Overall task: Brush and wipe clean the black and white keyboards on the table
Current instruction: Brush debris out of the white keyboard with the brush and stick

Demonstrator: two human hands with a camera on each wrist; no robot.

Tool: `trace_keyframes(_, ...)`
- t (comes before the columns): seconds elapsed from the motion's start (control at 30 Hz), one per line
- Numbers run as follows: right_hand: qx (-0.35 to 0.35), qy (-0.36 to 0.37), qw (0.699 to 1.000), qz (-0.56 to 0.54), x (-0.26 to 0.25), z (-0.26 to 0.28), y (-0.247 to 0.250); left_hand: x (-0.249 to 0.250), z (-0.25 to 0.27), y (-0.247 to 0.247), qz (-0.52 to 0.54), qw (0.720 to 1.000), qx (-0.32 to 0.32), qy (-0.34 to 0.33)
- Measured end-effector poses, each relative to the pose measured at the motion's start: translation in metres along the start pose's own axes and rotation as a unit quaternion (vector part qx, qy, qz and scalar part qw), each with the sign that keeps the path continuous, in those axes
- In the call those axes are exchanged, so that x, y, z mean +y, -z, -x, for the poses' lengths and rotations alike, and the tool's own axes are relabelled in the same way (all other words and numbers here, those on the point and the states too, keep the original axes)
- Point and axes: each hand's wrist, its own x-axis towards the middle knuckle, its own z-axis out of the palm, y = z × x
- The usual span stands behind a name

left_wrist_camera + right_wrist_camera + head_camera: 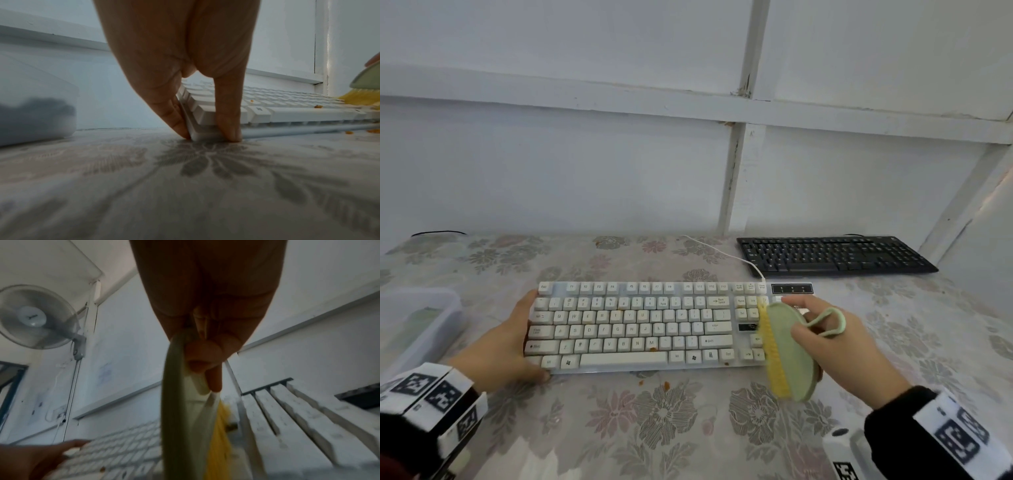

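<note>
A plain, makeshift workroom

White-painted walls point(585, 154) crossed by chipped white battens point(732, 178), a white wall-mounted fan point(35, 318), and a table under a floral plastic cloth point(661, 418) bearing two computer keyboards suggested a modest room.

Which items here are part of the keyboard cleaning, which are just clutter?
In the job: white keyboard, black keyboard, brush in right hand, left hand steadying the white keyboard.

Lying about: plastic container, wall fan, floral tablecloth.
</note>
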Motion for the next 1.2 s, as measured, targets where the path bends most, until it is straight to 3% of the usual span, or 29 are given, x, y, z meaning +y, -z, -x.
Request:
trace_keyframes(0.23, 0.088, 0.042, 0.993, -0.062, -0.026, -0.024, 0.012, -0.003, -0.003, 0.0, -0.006, 1.0, -0.001, 0.0)
trace_keyframes(0.7, 0.093, 0.048, 0.988, -0.114, -0.021, -0.031, 0.004, -0.009, -0.007, 0.0, 0.014, 1.0, -0.012, -0.006)
trace_keyframes(1.07, -0.044, -0.009, 0.998, -0.036, -0.004, 0.005, -0.011, -0.005, -0.005, -0.001, 0.01, 1.0, -0.005, -0.001)
trace_keyframes(1.2, -0.02, -0.003, 0.998, -0.062, -0.008, 0.01, 0.001, -0.003, -0.004, -0.001, 0.007, 1.0, -0.005, 0.003)
